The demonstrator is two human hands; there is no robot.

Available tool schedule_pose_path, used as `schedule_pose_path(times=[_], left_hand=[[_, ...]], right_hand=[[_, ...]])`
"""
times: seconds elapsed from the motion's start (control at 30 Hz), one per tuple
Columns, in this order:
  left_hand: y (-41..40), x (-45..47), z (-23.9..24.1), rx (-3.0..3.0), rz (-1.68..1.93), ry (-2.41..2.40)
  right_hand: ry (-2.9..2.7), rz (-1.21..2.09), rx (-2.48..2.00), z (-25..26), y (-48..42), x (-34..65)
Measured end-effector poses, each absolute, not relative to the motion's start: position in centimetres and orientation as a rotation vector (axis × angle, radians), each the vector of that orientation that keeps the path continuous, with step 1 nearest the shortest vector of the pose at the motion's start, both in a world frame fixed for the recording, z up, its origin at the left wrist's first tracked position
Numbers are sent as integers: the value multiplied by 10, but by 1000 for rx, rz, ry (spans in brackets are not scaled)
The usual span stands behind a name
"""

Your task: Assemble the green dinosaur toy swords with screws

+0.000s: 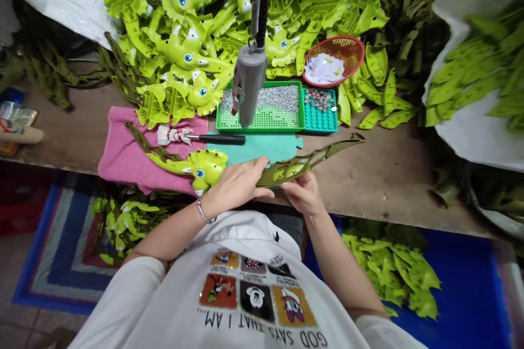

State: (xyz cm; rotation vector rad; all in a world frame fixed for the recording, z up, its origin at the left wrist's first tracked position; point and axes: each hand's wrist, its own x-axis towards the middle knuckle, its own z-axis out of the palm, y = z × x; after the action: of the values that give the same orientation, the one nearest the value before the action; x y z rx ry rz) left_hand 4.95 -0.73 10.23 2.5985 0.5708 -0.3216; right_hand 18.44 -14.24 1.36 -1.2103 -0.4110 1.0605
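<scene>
Between both hands, at the table's front edge, lies a green plastic toy dinosaur (208, 166) with a blue eye and a frilled head. My left hand (239, 182) rests over its body behind the head, fingers closed around it. An olive-green slatted plastic strip (323, 154) runs from under my left fingers to the right, its tip raised. My right hand (303, 192) grips the strip's lower edge from below, thumb in front; its other fingers are partly hidden. Just beyond lies a teal foam mat (262, 147). A grey power screwdriver (249, 84) hangs above the table.
A green tray (262, 126) of small screws, a teal tray (320, 120) of round parts and a red basket (354, 57) stand behind. A black-handled tool (223, 139) lies across a pink towel (123, 147). Piled green toy parts (176, 54) fill the back.
</scene>
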Motion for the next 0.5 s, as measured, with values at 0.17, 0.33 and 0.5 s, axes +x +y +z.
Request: schedule_pose_path(times=[0.17, 0.33, 0.5], left_hand=[[-6, 52, 99, 2584, -353, 560], [-6, 51, 96, 2580, -390, 560], [-6, 54, 94, 2614, -363, 541]], right_hand=[[-420, 1106, -1175, 14, -139, 180], [-419, 1109, -1174, 9, -141, 180], [-321, 1142, -1102, 11, -141, 179]])
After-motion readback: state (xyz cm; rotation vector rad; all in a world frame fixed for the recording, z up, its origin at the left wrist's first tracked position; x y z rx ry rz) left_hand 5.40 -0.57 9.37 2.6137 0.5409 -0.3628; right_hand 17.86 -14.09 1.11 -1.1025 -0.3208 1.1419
